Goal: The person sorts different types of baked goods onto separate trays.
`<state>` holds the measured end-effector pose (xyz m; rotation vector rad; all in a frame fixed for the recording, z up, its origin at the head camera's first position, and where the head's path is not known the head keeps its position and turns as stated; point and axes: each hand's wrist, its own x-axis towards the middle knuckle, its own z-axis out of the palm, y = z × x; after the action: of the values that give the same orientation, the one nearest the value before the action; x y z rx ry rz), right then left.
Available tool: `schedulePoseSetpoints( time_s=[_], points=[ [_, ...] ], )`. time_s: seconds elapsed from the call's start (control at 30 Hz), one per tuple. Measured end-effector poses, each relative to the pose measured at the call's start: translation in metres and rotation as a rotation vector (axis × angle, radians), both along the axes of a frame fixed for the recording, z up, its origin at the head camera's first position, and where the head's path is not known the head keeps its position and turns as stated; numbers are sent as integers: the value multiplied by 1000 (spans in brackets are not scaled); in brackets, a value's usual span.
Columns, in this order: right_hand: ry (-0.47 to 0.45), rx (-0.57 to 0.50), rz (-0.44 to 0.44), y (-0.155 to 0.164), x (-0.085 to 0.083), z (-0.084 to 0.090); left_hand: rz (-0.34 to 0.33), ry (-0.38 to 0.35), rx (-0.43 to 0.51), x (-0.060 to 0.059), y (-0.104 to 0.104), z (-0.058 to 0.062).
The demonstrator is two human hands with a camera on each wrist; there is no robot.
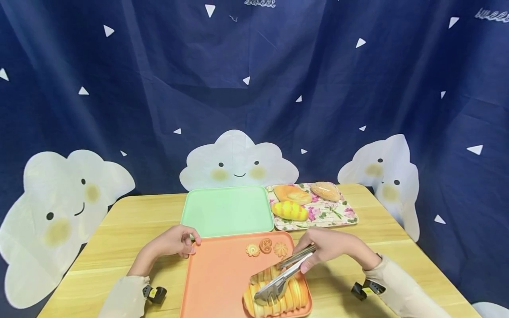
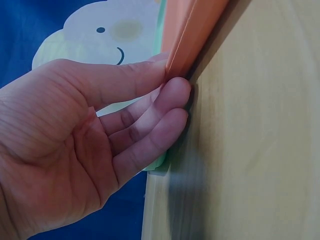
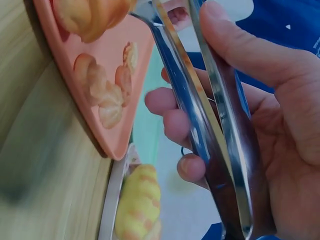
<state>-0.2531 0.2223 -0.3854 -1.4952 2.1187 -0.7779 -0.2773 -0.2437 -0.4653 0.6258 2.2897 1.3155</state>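
Note:
In the head view my left hand point(image 1: 175, 242) is at the far left corner of the orange tray point(image 1: 216, 269). Its thumb and fingers pinch the tray's rim, as the left wrist view shows up close. My right hand point(image 1: 328, 245) grips a pair of metal tongs point(image 1: 294, 268), with the thumb on one arm and fingertips along the other. The tongs' heads lie over ridged golden bread point(image 1: 296, 297) at the tray's near right. Behind the bread, on the same tray, are several small cookies point(image 1: 265, 246).
A light green tray point(image 1: 226, 212) lies behind the orange one. Beside it, a floral tray point(image 1: 332, 216) holds a yellow striped bread point(image 1: 290, 211), a golden bread point(image 1: 292, 194) and a wrapped-looking oval bun point(image 1: 326, 191). The wooden table point(image 1: 131, 221) meets a dark blue curtain point(image 1: 246, 106).

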Motion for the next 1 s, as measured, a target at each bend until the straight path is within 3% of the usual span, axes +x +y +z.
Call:
schedulePoseSetpoints(
  time_s=[0.3, 0.6, 1.0],
  points=[
    [111, -8, -65, -2, -1, 2, -2, 7, -23, -1, 0, -1],
    [256, -88, -126, -4, -6, 9, -3, 15, -22, -1, -1, 0],
    [447, -114, -298, 17, -9, 31, -3, 2, 6, 3, 2, 4]
  ],
)
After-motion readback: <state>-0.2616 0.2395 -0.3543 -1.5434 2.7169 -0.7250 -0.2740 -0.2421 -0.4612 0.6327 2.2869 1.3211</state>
